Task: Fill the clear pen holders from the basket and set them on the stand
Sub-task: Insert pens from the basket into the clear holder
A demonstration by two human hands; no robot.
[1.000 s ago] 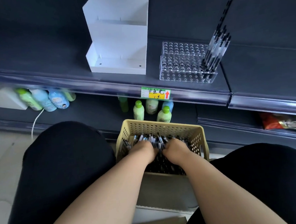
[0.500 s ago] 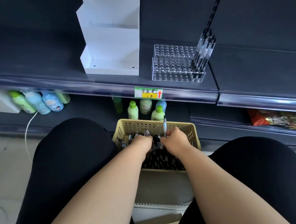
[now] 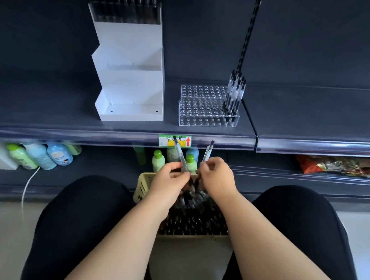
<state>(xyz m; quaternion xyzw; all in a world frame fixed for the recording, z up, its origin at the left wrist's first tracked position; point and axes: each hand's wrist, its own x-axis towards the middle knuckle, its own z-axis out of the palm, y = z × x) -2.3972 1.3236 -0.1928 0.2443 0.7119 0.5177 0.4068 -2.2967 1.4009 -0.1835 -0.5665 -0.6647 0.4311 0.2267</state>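
Largely covered basket (image 3: 140,187), pens (image 3: 178,150) pinched in left hand (image 3: 169,182), right hand (image 3: 217,176)

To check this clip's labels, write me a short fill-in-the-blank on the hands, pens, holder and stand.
The left hand and right hand each hold one ___ above the basket. The pens in the clear holder stand only at its ___ end. The white stand sits to that holder's ___.
Missing: pen; right; left.
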